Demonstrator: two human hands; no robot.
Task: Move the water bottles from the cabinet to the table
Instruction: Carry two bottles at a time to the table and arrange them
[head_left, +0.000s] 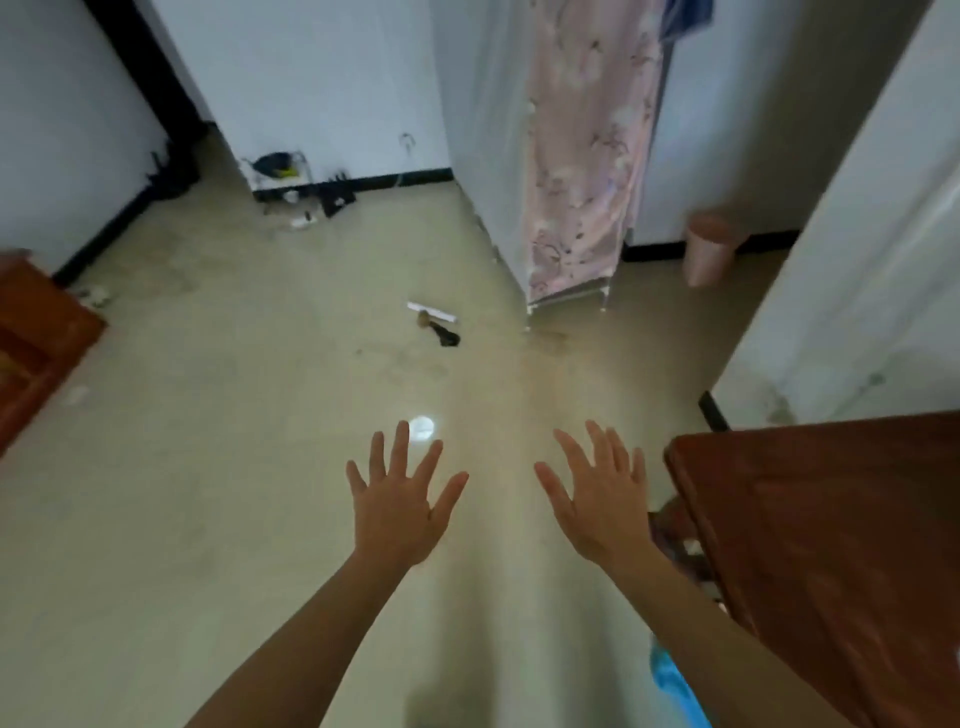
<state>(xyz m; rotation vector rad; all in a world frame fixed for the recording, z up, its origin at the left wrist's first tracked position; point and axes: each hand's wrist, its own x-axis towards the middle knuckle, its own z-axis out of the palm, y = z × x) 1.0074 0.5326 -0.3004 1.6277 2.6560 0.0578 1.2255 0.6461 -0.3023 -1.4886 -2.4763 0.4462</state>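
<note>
Both of my hands are stretched out in front of me over the pale floor, palms down, fingers spread, holding nothing. My left hand (400, 499) is left of centre and my right hand (597, 493) is beside it, close to the corner of a reddish-brown wooden table (831, 545) at the lower right. A reddish-brown wooden cabinet (36, 332) shows partly at the left edge. No water bottle is visible anywhere in view.
A fabric wardrobe with a pink flowered cover (582, 156) stands ahead at the centre right. A pink waste bin (709, 249) sits behind it. Small debris (434, 322) lies on the floor ahead. Clutter and a small rack (285, 174) line the far wall.
</note>
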